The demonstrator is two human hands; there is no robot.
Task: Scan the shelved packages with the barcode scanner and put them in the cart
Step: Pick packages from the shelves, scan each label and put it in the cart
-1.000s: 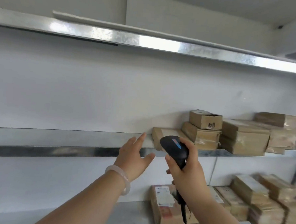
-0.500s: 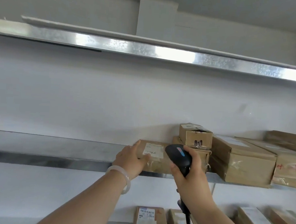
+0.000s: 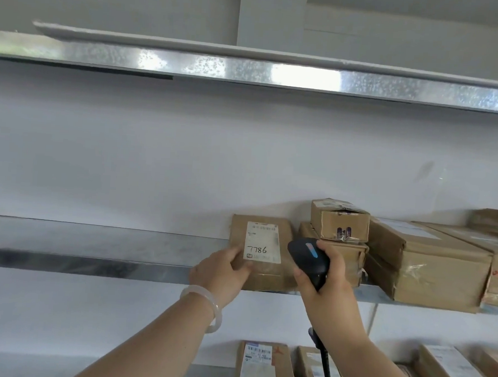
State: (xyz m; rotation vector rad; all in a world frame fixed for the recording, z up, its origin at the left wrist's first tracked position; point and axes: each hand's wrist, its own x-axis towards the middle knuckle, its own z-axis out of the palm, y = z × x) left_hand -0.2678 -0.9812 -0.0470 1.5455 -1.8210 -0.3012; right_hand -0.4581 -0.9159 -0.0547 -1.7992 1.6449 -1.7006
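A flat brown package (image 3: 268, 274) with a white label marked 7786 is tipped up on the middle metal shelf (image 3: 91, 261), its label facing me. My left hand (image 3: 222, 274) grips its lower left corner, thumb on the front near the label. My right hand (image 3: 324, 277) holds the black barcode scanner (image 3: 309, 259) just right of the package, its head level with the label and its cable hanging down. The cart is out of view.
More brown boxes (image 3: 426, 269) are stacked on the same shelf to the right, a small one (image 3: 340, 220) on top of another. The lower shelf holds several labelled packages (image 3: 260, 366). An upper metal shelf (image 3: 249, 71) runs overhead. The middle shelf's left half is bare.
My left hand reached the shelf, took hold of the flat package and tilted it upright so the label shows. The scanner hand came up beside it. The view has shifted closer and upward.
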